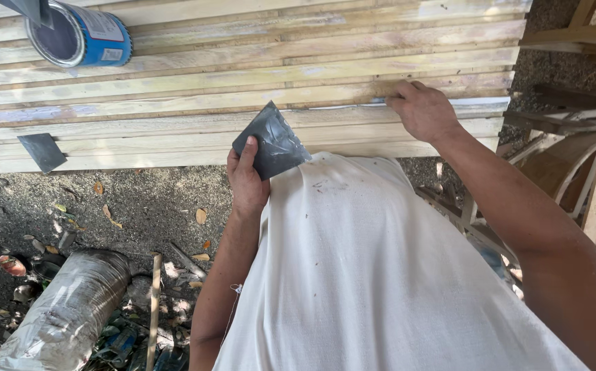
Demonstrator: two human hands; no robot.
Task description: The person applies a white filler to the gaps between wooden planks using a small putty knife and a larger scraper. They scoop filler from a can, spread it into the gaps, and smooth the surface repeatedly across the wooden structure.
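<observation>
Person filling gaps in stacked wooden planks [243, 89] with a dark flat scraper [274, 141].

Left hand [246, 182] fingers clamp the scraper; right hand [421, 110] fingers, curled together, press a plank seam. Best worked flat along the seam.

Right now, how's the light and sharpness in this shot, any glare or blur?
Head view: even shade over the wooden slats, no hard shadows or glare; bright sun only on the gravel at top right. The left hand with its grey scraper and the right hand are sharp; wide-lens bending shows at the edges, as on the blue can.
</observation>
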